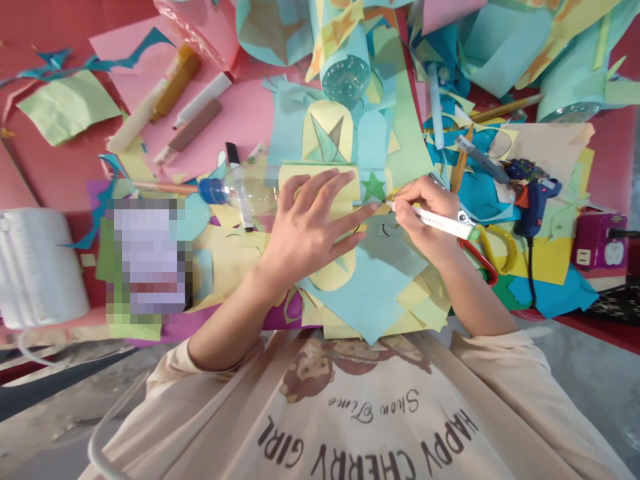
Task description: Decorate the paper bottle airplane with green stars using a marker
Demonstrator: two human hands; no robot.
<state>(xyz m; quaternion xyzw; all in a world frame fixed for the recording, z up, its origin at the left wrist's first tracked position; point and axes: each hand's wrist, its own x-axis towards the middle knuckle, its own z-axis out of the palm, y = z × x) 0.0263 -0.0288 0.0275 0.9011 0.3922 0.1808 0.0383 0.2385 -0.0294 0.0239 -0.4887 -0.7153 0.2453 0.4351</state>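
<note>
My right hand [425,210] is closed around a white marker [443,223] with a green end. The marker's tip meets the lower right edge of a green star [373,187] on a light paper piece. My left hand [317,223] lies flat with fingers spread over pale yellow paper [295,175], its index fingertip beside the star. Just above is a yellow rounded cutout [327,113] bearing a larger green star, partly coloured. A light blue paper sheet [375,287] lies below both hands. My left palm hides part of the paper beneath.
A clear bottle with a blue cap [213,191] lies left of my hands. To the right are yellow-handled scissors [503,247] and a blue glue gun [537,207]. Several markers [203,100] rest on pink paper. A white pouch [43,267] sits far left.
</note>
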